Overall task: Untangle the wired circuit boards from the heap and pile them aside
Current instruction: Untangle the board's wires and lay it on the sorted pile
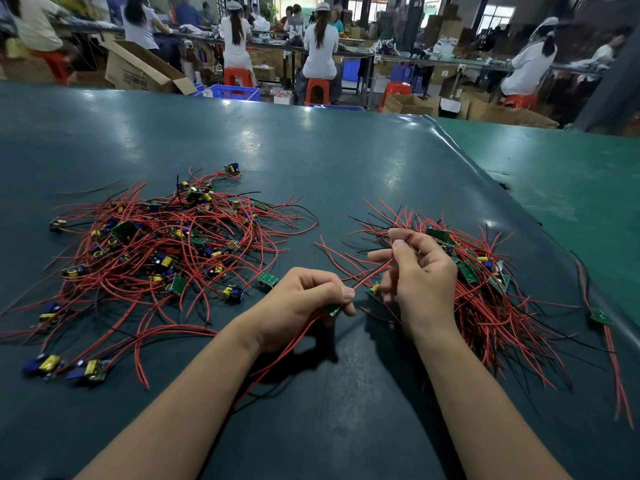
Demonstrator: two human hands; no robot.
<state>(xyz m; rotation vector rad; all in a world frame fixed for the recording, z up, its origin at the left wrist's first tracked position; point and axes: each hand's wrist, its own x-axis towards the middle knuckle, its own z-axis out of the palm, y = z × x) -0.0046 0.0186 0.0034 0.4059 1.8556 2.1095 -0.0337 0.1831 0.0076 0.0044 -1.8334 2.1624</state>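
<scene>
Head view, left hand (298, 303) pinching board (334, 310), right hand (420, 271) pinching its red wires (367, 277), running up-right.

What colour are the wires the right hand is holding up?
Mostly red, with a few thin black ones, seen in the head view where the right hand pinches the wires.

Tangled heap (162, 244) left on table (346, 161); sorted pile (485, 289) right; hands between.
</scene>
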